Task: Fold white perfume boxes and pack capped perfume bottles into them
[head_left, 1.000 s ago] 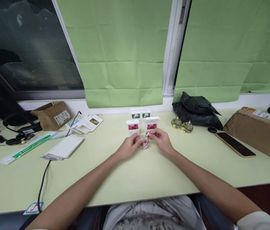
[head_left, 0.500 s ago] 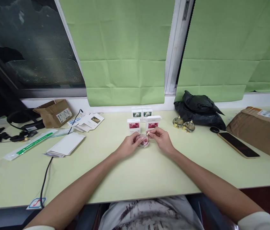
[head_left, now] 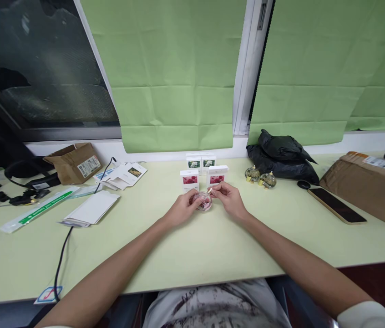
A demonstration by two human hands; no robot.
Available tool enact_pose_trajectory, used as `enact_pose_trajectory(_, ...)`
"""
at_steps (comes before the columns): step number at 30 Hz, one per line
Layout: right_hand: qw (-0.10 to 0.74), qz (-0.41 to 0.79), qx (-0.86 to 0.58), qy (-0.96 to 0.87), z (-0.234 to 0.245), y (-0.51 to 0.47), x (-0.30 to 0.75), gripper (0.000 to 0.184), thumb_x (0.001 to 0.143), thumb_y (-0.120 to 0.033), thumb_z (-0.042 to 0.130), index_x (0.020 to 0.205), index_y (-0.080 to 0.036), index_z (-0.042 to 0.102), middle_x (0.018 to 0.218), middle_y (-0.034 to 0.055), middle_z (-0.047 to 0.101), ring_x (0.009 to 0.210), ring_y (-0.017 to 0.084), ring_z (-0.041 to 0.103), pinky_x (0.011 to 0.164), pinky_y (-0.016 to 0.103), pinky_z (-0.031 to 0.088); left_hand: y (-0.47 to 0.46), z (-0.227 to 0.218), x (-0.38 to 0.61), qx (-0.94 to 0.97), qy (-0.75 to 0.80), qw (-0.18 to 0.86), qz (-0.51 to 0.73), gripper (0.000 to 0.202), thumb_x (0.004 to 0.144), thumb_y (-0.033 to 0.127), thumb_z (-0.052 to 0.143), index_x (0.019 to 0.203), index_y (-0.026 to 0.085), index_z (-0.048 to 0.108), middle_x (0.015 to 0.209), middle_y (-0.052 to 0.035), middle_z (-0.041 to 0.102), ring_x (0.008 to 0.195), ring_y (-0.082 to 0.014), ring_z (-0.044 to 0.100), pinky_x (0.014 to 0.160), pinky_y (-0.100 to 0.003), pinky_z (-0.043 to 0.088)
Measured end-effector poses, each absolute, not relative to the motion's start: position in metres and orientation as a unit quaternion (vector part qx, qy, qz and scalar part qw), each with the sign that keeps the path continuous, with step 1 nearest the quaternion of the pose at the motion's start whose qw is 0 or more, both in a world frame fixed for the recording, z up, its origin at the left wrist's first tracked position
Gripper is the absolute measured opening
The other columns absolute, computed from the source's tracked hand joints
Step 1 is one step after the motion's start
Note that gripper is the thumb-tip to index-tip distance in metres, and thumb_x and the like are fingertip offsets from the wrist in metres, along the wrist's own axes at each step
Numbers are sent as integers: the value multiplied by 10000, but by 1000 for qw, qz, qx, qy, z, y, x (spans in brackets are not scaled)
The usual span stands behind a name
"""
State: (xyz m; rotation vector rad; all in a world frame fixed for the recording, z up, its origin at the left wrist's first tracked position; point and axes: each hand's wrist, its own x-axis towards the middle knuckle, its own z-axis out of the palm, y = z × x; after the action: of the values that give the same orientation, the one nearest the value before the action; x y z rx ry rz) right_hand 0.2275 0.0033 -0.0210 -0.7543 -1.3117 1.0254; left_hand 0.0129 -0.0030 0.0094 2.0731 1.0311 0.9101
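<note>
My left hand (head_left: 183, 209) is closed around a small round clear glass bottle (head_left: 205, 202) with pink petals inside. The bottle lies tilted, its neck end toward the right. At that end, the fingertips of my right hand (head_left: 228, 199) pinch a small gold-coloured piece (head_left: 210, 192); whether it is fixed to the bottle I cannot tell. Just behind my hands stand two white boxes with pink flower pictures, a left box (head_left: 189, 180) and a right box (head_left: 217, 175). Two more white boxes (head_left: 201, 162) with white-flower pictures stand behind these.
Two round glass bottles (head_left: 260, 176) with gold tops stand at the right, before black plastic bags (head_left: 281, 157). A phone (head_left: 336, 206) and a brown parcel (head_left: 366, 187) lie farther right. Leftward are white cards (head_left: 92, 208), an open carton (head_left: 74, 163) and a black cable (head_left: 63, 255).
The whole view has shifted slightly. Both hands keep nearly the same hold on the bottle and the gold piece.
</note>
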Motion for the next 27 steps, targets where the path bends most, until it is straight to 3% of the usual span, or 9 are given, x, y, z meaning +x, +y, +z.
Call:
enact_pose_trajectory(16, 604, 436, -329, -581, -21, 3, 230, 283, 829, -476, 828, 832, -217, 714, 958, 44, 751, 930, 221, 698, 925, 432, 614, 0, 6, 11, 794, 386, 322, 342, 439, 990, 596, 549, 1028, 180, 683, 837, -33, 696, 762, -185, 609, 697, -279, 483)
enact_pose_trajectory(23, 592, 441, -319, -595, -17, 1, 231, 254, 847, -455, 814, 846, -224, 707, 1028, 49, 757, 952, 223, 705, 913, 419, 621, 9, -4, 7, 759, 338, 435, 346, 455, 990, 593, 570, 1110, 167, 674, 1012, -78, 712, 923, -224, 665, 792, -316, 548)
enact_pose_trajectory(27, 589, 441, -314, -600, -15, 1, 231, 242, 849, -442, 812, 842, -225, 704, 1026, 49, 764, 923, 218, 713, 887, 413, 629, 13, -4, 6, 751, 330, 454, 348, 445, 988, 592, 580, 979, 156, 667, 919, -49, 675, 839, -192, 632, 745, -286, 510)
